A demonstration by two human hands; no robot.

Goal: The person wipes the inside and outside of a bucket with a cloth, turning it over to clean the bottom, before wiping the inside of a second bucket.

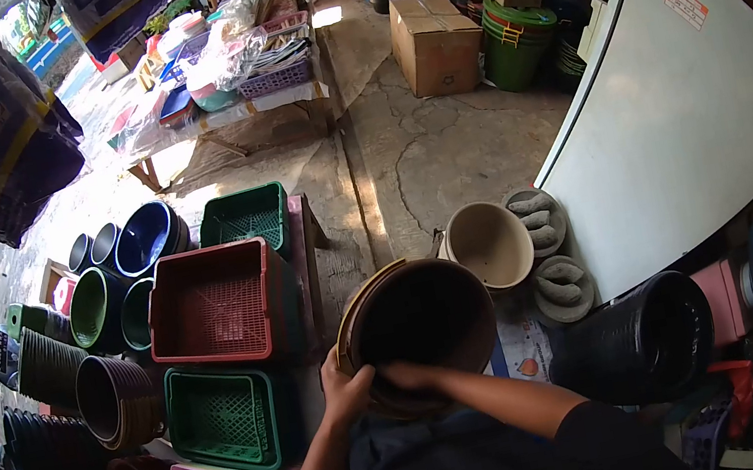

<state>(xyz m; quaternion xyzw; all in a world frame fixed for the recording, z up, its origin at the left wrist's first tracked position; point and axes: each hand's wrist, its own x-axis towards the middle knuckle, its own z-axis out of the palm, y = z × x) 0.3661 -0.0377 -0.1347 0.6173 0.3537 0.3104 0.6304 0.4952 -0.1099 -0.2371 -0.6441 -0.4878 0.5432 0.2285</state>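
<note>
A stack of round buckets, the top one dark brown (429,301) and a yellowish rim showing at its left, is held in front of my body. My left hand (346,388) grips the rim at the lower left, thumb over the edge. Inside the mouth near the lower rim is my right hand (412,380), blurred and in shadow, so its fingers cannot be made out. Just beyond the stack, to the right, stands a beige bucket (489,245).
Red (208,305) and green baskets (220,419) and stacked pots lie left. Stone mortars (562,288), a black bucket stack (619,353) and a white refrigerator (674,92) are right. Ahead are a goods-laden table (225,116) and a cardboard box (436,48).
</note>
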